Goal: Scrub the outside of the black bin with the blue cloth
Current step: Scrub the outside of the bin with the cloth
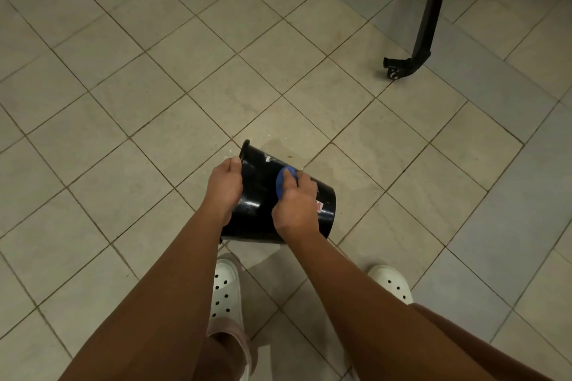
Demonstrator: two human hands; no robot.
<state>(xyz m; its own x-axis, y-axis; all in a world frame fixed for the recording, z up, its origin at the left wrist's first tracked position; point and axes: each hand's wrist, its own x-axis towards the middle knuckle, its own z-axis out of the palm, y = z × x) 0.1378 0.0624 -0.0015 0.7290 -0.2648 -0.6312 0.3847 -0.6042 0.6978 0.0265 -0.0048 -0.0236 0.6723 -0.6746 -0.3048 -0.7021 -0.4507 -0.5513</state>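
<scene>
One black bin (257, 185), one blue cloth (282, 180), two hands (224, 186) (297, 205), two white clogs (224, 288) (391, 281), one stand leg (431, 9).

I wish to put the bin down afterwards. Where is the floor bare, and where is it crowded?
The tiled floor is bare to the left of the left hand and ahead of the black bin, up to the black stand leg far right. Crowded: under the bin beside the white clogs; a wet-looking patch lies right of the bin.

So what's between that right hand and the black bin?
The blue cloth: the right hand grips it bunched up and presses it against the outer wall of the black bin. The head view shows this.
</scene>
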